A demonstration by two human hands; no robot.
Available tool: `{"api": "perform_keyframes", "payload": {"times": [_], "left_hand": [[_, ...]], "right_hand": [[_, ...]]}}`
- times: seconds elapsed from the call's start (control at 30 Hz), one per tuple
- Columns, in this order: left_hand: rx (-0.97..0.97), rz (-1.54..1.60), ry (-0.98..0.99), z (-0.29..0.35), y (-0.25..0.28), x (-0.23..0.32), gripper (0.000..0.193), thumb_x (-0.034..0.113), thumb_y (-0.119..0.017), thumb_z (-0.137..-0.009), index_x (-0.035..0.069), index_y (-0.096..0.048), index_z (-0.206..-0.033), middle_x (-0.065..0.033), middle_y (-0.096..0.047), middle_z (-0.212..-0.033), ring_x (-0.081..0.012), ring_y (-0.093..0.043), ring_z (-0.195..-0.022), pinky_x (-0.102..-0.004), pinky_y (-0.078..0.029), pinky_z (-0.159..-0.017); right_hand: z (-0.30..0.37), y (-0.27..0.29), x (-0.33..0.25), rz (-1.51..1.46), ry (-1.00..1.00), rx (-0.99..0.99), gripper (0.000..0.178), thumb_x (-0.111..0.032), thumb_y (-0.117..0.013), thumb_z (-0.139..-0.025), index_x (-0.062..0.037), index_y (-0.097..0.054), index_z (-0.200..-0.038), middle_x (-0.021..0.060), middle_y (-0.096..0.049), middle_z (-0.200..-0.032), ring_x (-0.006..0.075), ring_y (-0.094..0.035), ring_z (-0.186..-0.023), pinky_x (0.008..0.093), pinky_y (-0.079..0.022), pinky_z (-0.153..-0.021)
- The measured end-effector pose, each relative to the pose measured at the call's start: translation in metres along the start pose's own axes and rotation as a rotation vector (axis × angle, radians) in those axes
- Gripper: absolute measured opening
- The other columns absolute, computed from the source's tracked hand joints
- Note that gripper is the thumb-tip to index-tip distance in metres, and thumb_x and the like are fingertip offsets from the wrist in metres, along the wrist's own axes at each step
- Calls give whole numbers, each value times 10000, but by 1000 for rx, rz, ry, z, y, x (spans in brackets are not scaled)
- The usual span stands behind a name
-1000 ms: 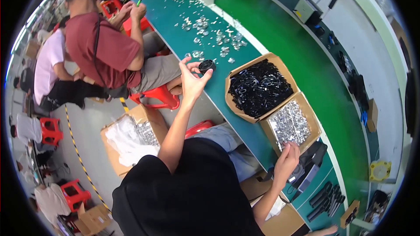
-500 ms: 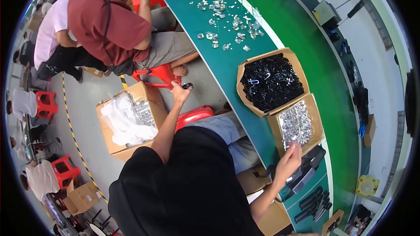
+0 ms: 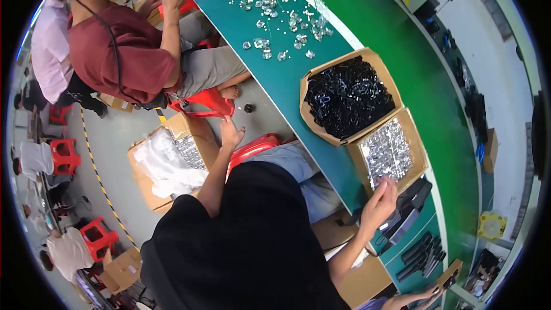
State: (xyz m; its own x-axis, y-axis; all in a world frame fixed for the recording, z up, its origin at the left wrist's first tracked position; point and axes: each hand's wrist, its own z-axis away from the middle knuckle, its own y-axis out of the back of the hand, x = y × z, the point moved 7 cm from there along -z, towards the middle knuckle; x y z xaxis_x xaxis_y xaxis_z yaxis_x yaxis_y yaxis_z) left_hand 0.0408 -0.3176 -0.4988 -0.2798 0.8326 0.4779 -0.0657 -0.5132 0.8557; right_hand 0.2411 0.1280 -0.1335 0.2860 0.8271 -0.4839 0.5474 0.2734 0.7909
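My left hand [image 3: 231, 134] is held out over the gap between the bench and the open carton, its fingers apart with nothing between them. A small black part [image 3: 249, 108] shows just beyond its fingertips, apart from the hand; whether it is in the air or on the floor I cannot tell. My right hand [image 3: 380, 205] is at the near edge of a cardboard box of small silver metal pieces [image 3: 388, 152], thumb and fingers pinched together. What they pinch is too small to make out. Touching that box is a larger carton of black plastic parts [image 3: 347, 97].
Clear discs and small pale bits [image 3: 267, 3] lie scattered on the green bench [image 3: 229, 17]. A carton with white wrapping [image 3: 172, 166] stands on the floor at left, beside red stools [image 3: 252, 148]. A co-worker in a maroon shirt [image 3: 123, 51] sits close by. Black tubes [image 3: 422, 255] lie at lower right.
The black part has left my left hand, whose fingers have opened. My right hand stays pinched at the silver pieces. Another person's arms have come in at lower right.
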Motion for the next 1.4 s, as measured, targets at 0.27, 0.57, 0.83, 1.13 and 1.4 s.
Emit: {"api": "perform_keyframes", "payload": {"times": [0.27, 0.57, 0.83, 1.13, 1.4], "left_hand": [[-86, 98, -74, 18, 18, 6, 386, 197, -730, -798, 25, -598, -1117, -225, -663, -1013, -393, -639, -987, -463, -501, -892], [31, 327, -693, 70, 150, 203, 141, -18, -642, -855, -12, -638, -996, -157, -670, -943, -272, -672, -795, -325, -540, -701], [-154, 485, -1533, 174, 194, 401, 358, 61, -737, -715, 48, -682, -1068, -135, -648, -1104, -328, -627, -1016, -413, -507, -867], [-240, 124, -1752, 188, 126, 443, 678, 488, -669, -837, 56, -524, -1338, -207, -423, -1461, -370, -324, -1415, -598, -332, -1069], [-319, 142, -1742, 188, 117, 448, 627, 519, -602, -877, 54, -550, -1294, -197, -444, -1444, -370, -344, -1405, -567, -340, -1066]], "right_hand": [[-15, 9, 15, -179, -121, -354, 176, -89, -604, -920, 59, -698, -931, 173, -634, -1071, 350, -619, -1004, 383, -462, -914], [-25, 18, 10, -149, -198, -147, 163, -49, -772, -781, 16, -662, -882, 148, -580, -1099, 357, -614, -1079, 399, -493, -853], [-18, 10, 18, -262, -221, 69, 195, 41, -810, -676, 29, -631, -752, 139, -661, -1007, 372, -590, -1211, 417, -474, -955], [-9, 4, 14, -208, -46, 69, 129, 40, -774, -704, 31, -645, -712, 137, -661, -1068, 356, -609, -1184, 415, -493, -935], [-26, -6, 7, -146, -218, -163, 98, 40, -668, -795, 67, -673, -890, 168, -615, -1095, 318, -635, -948, 361, -494, -859]]}}
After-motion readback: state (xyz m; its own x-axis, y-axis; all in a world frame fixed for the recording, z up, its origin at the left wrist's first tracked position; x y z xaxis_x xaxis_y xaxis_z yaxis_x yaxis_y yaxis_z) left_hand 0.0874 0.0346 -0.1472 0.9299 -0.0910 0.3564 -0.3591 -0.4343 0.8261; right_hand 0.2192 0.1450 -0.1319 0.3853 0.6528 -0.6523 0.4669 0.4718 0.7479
